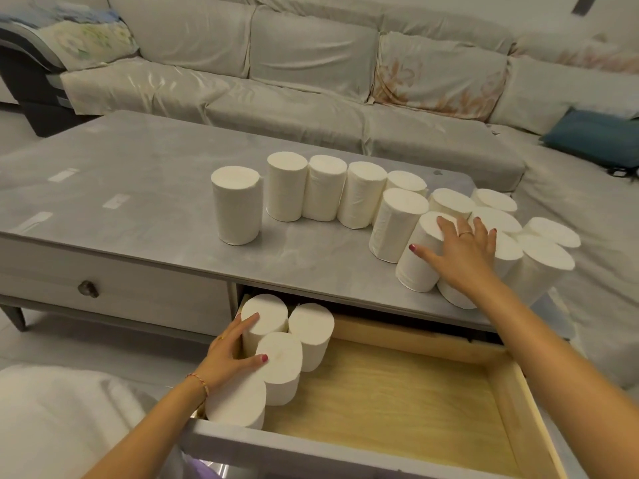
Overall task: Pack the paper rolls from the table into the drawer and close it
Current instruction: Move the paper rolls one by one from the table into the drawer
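Several white paper rolls stand on the grey table [145,188], one alone [237,205] at the middle and a cluster toward the right edge. My right hand [460,250] rests with spread fingers on top of a front roll [415,267] in that cluster, thumb on its side. The wooden drawer [397,392] below is pulled open, and several rolls stand upright in its left end. My left hand [231,354] lies against those rolls, fingers touching the back left roll [264,314] and the middle roll [280,364].
A covered sofa [311,63] runs behind the table, with a blue cushion [594,136] at right. A second closed drawer with a dark knob [88,289] sits at left. A white fluffy cloth [58,420] lies at lower left. The drawer's right part shows bare wood.
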